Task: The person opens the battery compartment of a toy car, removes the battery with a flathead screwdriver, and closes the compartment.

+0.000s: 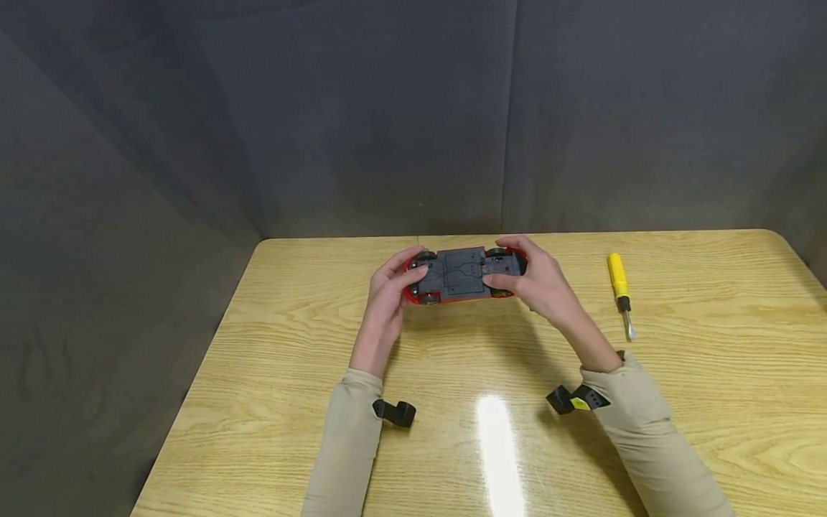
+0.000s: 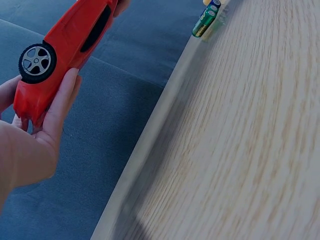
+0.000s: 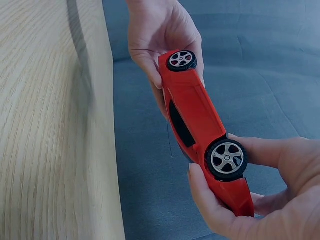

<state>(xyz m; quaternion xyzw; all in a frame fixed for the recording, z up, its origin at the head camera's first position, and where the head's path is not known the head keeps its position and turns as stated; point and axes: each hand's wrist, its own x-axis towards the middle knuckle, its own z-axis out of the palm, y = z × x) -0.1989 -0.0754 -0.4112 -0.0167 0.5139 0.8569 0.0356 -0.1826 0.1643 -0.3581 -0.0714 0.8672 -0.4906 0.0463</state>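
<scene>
A red toy car [image 1: 464, 271] is held up above the far part of the table, its dark underside facing the head camera. My left hand [image 1: 391, 287] grips one end, thumb laid over the underside. At the other end my right hand [image 1: 536, 278] holds it, with its thumb on the underside and its fingers along the far side. In the left wrist view the car's red body [image 2: 65, 60] and a silver-spoked wheel [image 2: 37, 63] show above the left palm. From the right wrist, two wheels and a dark side window [image 3: 182, 124] are visible.
A screwdriver [image 1: 618, 283] with a yellow handle lies on the wooden table [image 1: 291, 345] to the right. Small green cylinders [image 2: 206, 21], resembling batteries, lie near the table edge in the left wrist view. A dark cloth [image 1: 388, 115] hangs behind the table.
</scene>
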